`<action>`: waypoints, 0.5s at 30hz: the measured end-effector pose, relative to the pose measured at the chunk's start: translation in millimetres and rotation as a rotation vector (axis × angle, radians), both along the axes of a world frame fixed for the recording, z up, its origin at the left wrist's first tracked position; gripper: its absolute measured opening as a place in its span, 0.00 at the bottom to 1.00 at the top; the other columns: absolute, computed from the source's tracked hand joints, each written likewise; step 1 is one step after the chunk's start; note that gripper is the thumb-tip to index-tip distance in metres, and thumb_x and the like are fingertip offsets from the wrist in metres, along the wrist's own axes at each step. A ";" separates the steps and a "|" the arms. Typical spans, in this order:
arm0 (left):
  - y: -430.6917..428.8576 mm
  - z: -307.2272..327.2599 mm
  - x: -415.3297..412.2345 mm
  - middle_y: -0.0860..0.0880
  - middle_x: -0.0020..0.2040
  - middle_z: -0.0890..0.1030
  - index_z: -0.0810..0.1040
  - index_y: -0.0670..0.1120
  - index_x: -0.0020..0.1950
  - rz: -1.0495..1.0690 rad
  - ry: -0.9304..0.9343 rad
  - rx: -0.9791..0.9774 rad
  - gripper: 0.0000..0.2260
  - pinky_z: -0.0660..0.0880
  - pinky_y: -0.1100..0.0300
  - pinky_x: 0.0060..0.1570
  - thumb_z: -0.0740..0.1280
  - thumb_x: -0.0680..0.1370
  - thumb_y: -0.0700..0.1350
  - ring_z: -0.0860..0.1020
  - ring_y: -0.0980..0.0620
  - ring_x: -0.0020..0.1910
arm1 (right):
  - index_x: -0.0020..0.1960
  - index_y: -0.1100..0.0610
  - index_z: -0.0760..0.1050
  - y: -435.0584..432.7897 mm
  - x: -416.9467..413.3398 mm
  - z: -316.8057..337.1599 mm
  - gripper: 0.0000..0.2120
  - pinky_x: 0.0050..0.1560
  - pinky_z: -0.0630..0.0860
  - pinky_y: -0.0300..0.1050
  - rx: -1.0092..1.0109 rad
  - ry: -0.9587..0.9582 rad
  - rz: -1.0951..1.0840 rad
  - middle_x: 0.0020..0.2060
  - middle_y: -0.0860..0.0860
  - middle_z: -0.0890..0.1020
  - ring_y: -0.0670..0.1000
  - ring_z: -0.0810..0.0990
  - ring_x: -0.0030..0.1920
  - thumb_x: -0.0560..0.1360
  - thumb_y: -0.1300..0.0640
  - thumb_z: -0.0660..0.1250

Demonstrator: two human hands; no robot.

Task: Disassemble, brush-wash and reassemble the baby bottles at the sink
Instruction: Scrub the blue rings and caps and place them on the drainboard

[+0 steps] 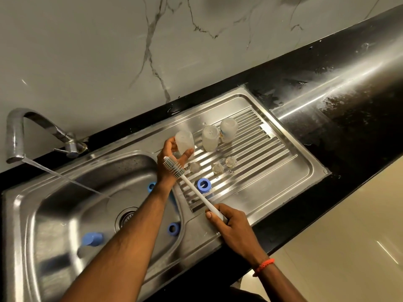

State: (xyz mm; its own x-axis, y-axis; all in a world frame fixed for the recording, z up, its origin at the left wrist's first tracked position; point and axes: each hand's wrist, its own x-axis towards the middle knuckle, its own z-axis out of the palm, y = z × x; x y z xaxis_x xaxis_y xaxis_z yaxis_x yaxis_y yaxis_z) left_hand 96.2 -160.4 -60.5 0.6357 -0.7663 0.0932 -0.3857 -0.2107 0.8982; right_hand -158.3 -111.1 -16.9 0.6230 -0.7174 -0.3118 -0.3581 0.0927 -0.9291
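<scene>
My left hand [172, 162] grips a clear bottle body [184, 142] at the near-left edge of the ribbed drainboard [272, 171]. Two more clear bottle bodies [210, 137] [228, 129] stand upside down on the ribs behind it. My right hand [229, 223] holds the white handle of a bottle brush [192, 186]; its bristle head lies across my left wrist. Three clear teats [194, 167] [217, 168] [230, 161] sit on the ribs. A blue ring [204, 185] rests on the drainboard. Inside the sink bowl [65, 214] lie two blue rings [173, 228] [151, 187] and a blue cap [92, 238].
The tap [16, 136] at the back left runs a stream of water into the bowl near the drain [126, 216]. The black counter [349, 101] to the right is wet and reflective. A marble wall rises behind. An orange band circles my right wrist.
</scene>
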 end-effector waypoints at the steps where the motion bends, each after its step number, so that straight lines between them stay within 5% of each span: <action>1: -1.6 0.0 0.8 0.42 0.62 0.80 0.72 0.42 0.67 -0.006 -0.016 0.002 0.30 0.78 0.70 0.50 0.77 0.71 0.51 0.80 0.49 0.59 | 0.56 0.45 0.81 -0.3 0.2 0.7 0.27 0.49 0.81 0.54 0.004 0.001 -0.003 0.46 0.44 0.83 0.51 0.81 0.46 0.71 0.26 0.61; 6: -4.2 -8.4 8.9 0.41 0.63 0.80 0.71 0.43 0.67 0.007 -0.085 -0.021 0.30 0.82 0.51 0.55 0.79 0.70 0.46 0.81 0.47 0.60 | 0.54 0.42 0.79 -2.2 0.3 3.5 0.27 0.50 0.81 0.49 0.011 0.005 -0.014 0.46 0.42 0.83 0.50 0.81 0.47 0.69 0.24 0.60; 10: -4.9 -10.6 10.3 0.41 0.64 0.80 0.71 0.42 0.68 0.016 -0.102 0.005 0.31 0.82 0.51 0.56 0.80 0.69 0.44 0.81 0.45 0.60 | 0.56 0.46 0.81 -2.4 0.0 3.2 0.20 0.51 0.81 0.52 0.009 0.018 -0.003 0.46 0.44 0.84 0.50 0.81 0.47 0.75 0.35 0.63; 15: 2.4 -14.2 15.9 0.43 0.73 0.71 0.59 0.50 0.76 -0.005 -0.020 -0.026 0.48 0.78 0.45 0.62 0.79 0.64 0.64 0.74 0.46 0.68 | 0.55 0.43 0.80 -1.6 1.5 0.9 0.26 0.51 0.81 0.50 -0.003 0.007 0.004 0.47 0.42 0.83 0.49 0.81 0.47 0.70 0.26 0.61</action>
